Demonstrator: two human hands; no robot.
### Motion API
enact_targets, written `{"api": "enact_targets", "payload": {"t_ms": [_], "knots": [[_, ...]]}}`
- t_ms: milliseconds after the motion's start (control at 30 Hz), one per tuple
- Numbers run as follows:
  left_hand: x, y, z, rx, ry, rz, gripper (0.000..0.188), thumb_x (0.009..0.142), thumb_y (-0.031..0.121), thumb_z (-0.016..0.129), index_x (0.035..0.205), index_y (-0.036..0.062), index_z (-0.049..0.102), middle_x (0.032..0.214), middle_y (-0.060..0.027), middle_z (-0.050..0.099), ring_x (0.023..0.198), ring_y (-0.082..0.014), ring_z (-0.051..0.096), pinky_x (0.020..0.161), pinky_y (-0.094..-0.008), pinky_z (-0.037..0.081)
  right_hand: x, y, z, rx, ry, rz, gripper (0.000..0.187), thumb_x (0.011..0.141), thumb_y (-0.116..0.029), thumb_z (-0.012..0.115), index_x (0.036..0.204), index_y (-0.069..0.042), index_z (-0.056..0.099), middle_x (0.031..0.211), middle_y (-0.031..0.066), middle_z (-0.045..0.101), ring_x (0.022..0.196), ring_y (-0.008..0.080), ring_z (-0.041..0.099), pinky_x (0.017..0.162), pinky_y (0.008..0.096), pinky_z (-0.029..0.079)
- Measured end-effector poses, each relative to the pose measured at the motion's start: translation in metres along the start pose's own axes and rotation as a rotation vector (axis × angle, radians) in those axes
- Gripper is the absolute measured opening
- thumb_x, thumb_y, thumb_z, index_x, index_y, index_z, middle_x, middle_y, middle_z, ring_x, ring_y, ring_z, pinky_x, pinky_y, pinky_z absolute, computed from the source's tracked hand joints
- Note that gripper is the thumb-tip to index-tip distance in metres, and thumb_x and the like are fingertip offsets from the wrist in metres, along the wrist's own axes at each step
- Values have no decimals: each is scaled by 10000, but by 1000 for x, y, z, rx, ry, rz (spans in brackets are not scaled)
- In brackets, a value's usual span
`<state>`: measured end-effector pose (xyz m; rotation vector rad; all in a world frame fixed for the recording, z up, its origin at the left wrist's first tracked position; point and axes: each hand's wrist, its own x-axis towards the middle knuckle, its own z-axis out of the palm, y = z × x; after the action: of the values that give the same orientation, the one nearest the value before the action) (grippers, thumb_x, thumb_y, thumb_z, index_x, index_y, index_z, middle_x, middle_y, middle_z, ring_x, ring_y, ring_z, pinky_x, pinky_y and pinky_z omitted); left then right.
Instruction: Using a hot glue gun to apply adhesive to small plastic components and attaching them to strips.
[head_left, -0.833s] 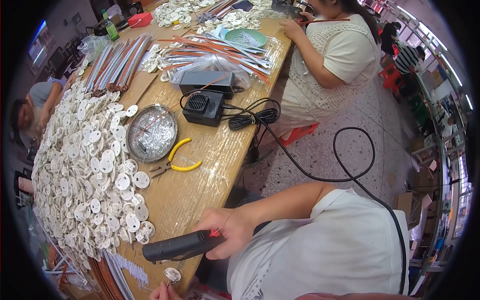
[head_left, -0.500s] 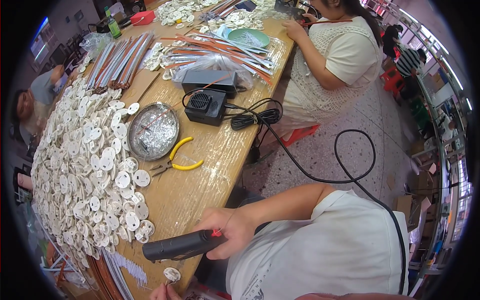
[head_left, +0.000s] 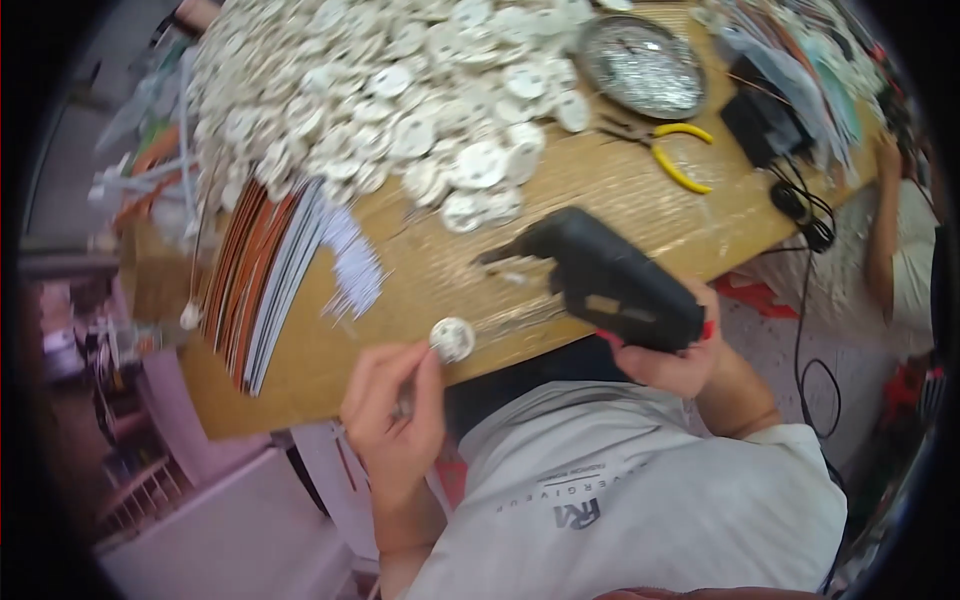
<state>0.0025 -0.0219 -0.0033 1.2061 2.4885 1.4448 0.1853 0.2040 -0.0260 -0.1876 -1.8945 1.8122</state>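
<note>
A round white plastic disc (head_left: 452, 340) is pinched between the fingertips of my left hand (head_left: 400, 390) at the table's near edge. Small parts show on its face, too blurred to make out. My right hand (head_left: 675, 365) is closed round the grip of a black pistol-shaped tool (head_left: 625, 285), with red at the grip. The tool's narrow nose points left over the table, above and to the right of the disc and apart from it. Beyond both hands spreads a big heap of similar white discs (head_left: 390, 110).
Left on the table lie brown and white strips (head_left: 265, 290) and short white pieces (head_left: 355, 265). Farther off are yellow-handled pliers (head_left: 657, 150), a metal dish (head_left: 597, 85) of silvery bits, a black box (head_left: 765, 125) and coiled cable (head_left: 815, 220). A co-worker (head_left: 890, 240) sits at right.
My view has swung left and down, so the table sits higher. My left hand and its disc now show fully. The tool has turned, its nose now showing over the table.
</note>
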Motion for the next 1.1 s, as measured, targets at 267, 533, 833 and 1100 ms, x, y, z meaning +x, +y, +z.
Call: {"api": "enact_targets", "payload": {"t_ms": [267, 533, 833, 1100], "knots": [[-6, -5, -14, 22, -41, 59, 177, 833, -101, 789, 984, -18, 750, 869, -121, 698, 710, -200, 669, 593, -284, 505, 0, -10, 29, 138, 108, 220, 245, 787, 15, 756, 1028, 39, 715, 902, 115, 728, 762, 205, 691, 703, 286, 534], [-5, -1, -17, -8, -112, -59, 126, 853, -99, 766, 958, -43, 725, 897, -134, 703, 779, -201, 675, 695, -277, 522, 15, 5, 55, 85, -27, 14, 177, 824, 19, 755, 996, 19, 712, 839, 105, 728, 635, 213, 690, 597, 295, 519], [3, 5, 2, -35, -155, 50, 142, 841, -101, 746, 947, -20, 697, 893, -132, 706, 772, -242, 691, 689, -318, 541, 17, -12, 52, 182, -41, 202, 195, 875, 26, 717, 1065, 49, 683, 916, 107, 738, 783, 182, 712, 705, 310, 565], [2, 8, 7, -38, -118, 58, 167, 824, -107, 753, 950, -11, 702, 862, -119, 685, 698, -239, 663, 617, -323, 528, 15, -7, 72, 536, -4, 319, 421, 951, 40, 644, 1366, 92, 600, 1226, 177, 726, 1112, 209, 698, 990, 344, 552]]}}
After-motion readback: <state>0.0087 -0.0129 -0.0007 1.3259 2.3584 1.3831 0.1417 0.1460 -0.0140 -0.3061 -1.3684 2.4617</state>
